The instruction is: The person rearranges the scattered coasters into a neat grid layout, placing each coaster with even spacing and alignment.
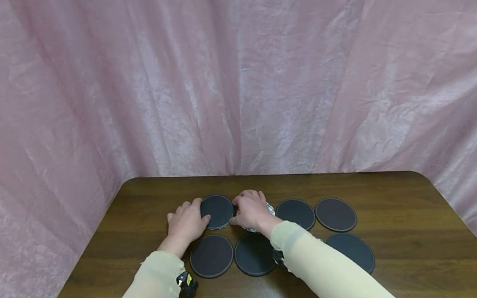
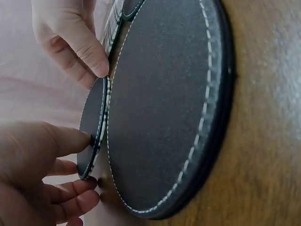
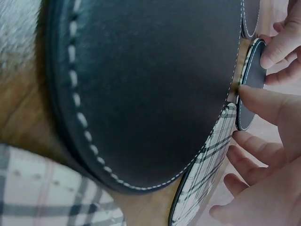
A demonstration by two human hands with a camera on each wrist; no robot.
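At the back left, a round dark coaster (image 1: 217, 211) lies between my two hands, its plaid underside showing as a thin rim in the left wrist view. My left hand (image 1: 186, 223) grips its left edge, thumb on the dark face and other fingers at the far rim. On the opposite side, my right hand (image 1: 251, 209) has its thumb tip at the coaster's edge, with the other fingers loosely spread. A plaid coaster (image 3: 207, 169) sits just right of it, partly covered by the right hand in the head view.
Dark coasters stand nearby: a brown one (image 1: 211, 256) and a black one (image 1: 254, 255) in front, several others to the right, such as this brown one (image 1: 336, 214). Another plaid coaster (image 3: 47, 188) appears in the right wrist view. A pink curtain (image 1: 224, 66) hangs behind the wooden table (image 1: 150, 191).
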